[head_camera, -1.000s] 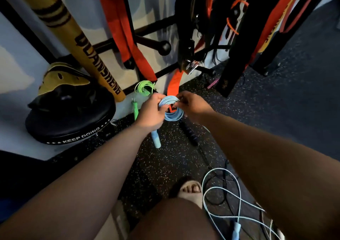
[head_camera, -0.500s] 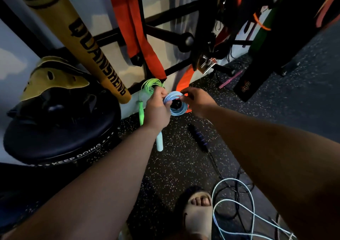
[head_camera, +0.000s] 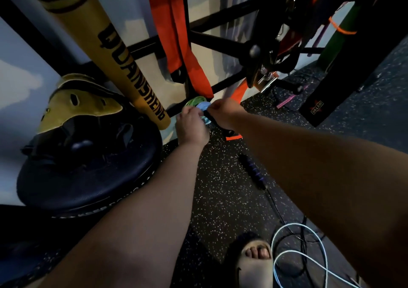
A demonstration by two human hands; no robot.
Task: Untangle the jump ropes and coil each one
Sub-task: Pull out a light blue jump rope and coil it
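Held blue rope coil blurred, axis unclear, just beside green coil. Left hand and right hand each have grip pinching it, arms extended forward.

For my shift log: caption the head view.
Left hand and right hand grip a coiled blue jump rope beside a green coil.

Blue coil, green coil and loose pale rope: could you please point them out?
blue coil (head_camera: 204, 106), head view, top loops.
green coil (head_camera: 194, 100), head view, upper loops.
loose pale rope (head_camera: 298, 224), head view, upper arc.
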